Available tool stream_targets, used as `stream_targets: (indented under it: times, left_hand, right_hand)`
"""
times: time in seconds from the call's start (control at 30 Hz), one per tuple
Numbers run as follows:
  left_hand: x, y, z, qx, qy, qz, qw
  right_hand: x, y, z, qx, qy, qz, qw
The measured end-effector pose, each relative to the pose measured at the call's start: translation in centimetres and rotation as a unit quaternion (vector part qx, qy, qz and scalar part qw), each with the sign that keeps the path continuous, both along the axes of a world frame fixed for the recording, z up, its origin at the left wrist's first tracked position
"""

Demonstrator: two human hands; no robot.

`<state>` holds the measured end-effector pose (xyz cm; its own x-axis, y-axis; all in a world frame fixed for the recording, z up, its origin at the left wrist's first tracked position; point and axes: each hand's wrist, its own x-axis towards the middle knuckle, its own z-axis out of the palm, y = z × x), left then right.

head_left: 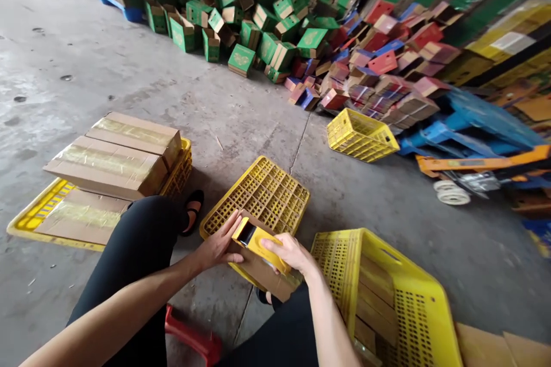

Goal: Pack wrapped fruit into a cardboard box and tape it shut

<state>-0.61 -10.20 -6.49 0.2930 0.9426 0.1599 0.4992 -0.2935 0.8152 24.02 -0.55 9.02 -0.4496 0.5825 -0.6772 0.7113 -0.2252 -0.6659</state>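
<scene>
My right hand [289,252] is wrapped round a yellow tape dispenser [260,242], its dark front end pointing left. The dispenser lies against the top of a narrow brown cardboard box [269,276]. That box sits on the near part of an upturned yellow crate [275,192] between my legs. At the box's left end my left hand [219,245] grips it, fingers along the far edge and thumb on the nearer side. The underside of the box and part of its top, beneath the dispenser, are hidden.
Taped cartons [114,155] are stacked on a yellow crate [26,218] at left. A yellow crate [430,304] with flat cardboard stands at right. A red stool edge [193,335] shows below. Beyond lie a small yellow crate [361,136], a blue pallet jack [469,126] and heaped green boxes [241,59].
</scene>
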Motion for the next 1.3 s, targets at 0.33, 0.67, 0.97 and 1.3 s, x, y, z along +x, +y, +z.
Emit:
stream_targets:
  times: [0.33, 0.67, 0.97, 1.3]
  left_hand:
    - [-0.4, 0.3, 0.7, 0.054, 0.090, -0.032, 0.994]
    - [-0.5, 0.3, 0.0, 0.093, 0.155, -0.015, 0.983]
    - [-0.4, 0.3, 1.1, 0.223, 0.269, -0.063, 0.935]
    - [-0.9, 1.0, 0.8, 0.258, 0.304, -0.083, 0.913]
  right_hand:
    - [0.2, -1.3, -1.3, -0.025, 0.026, -0.064, 0.997]
    - [2.4, -1.7, -0.2, -0.019, 0.007, -0.083, 0.996]
    - [1.6, -1.0, 0.6, -0.050, -0.034, -0.052, 0.997]
    - [1.4, -1.4, 0.8, -0.048, -0.035, -0.060, 0.996]
